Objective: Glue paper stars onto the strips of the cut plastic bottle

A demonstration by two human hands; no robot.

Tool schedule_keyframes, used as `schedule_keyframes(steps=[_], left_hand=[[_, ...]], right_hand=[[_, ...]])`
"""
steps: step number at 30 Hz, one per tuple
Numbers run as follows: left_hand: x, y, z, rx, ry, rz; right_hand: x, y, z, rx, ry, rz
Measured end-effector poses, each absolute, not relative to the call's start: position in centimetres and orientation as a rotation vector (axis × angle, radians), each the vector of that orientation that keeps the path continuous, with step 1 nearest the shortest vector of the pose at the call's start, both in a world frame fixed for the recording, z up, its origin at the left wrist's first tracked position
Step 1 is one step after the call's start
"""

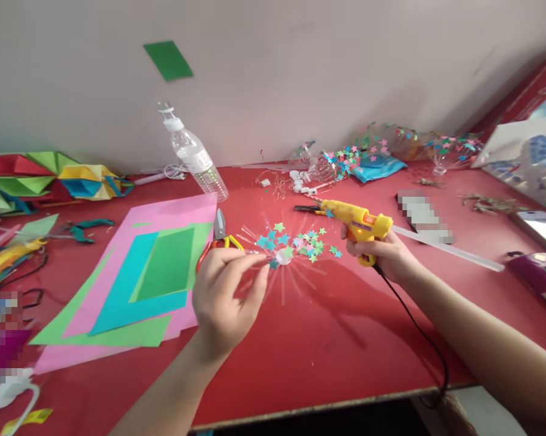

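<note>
My right hand grips a yellow hot glue gun by its handle, nozzle pointing left. A long clear glue stick sticks out of its back. My left hand has thumb and forefinger nearly together by a blue star; what lies in the pinch is too small to make out. Beside those fingertips is a cut bottle top, its thin clear plastic strips fanned over the table. Blue and green stars lie around it, and a loose cluster of stars is to its right.
Coloured sheets and scissors lie left on the red table. A plastic bottle leans against the wall. Star-trimmed plastic pieces, a blue packet and a phone lie right. The gun's cord hangs over the front edge.
</note>
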State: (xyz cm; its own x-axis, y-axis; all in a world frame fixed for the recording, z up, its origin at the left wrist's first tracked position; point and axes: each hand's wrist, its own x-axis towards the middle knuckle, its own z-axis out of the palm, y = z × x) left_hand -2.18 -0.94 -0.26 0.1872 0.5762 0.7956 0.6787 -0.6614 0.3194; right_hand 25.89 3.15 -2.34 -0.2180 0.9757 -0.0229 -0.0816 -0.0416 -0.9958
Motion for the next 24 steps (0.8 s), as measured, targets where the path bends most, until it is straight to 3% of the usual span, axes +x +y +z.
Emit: schedule_keyframes(steps=[12, 24], left_hand=[[4.4, 1.0, 3.2, -2.202, -1.076, -1.002], [5.8, 1.8, 2.9, -2.081, -1.027, -0.951]], right_hand=[[24.2, 0.6, -2.2, -0.961, -1.304, 1.458], [23.8, 0.2, -1.7, -0.973, -1.312, 1.479]])
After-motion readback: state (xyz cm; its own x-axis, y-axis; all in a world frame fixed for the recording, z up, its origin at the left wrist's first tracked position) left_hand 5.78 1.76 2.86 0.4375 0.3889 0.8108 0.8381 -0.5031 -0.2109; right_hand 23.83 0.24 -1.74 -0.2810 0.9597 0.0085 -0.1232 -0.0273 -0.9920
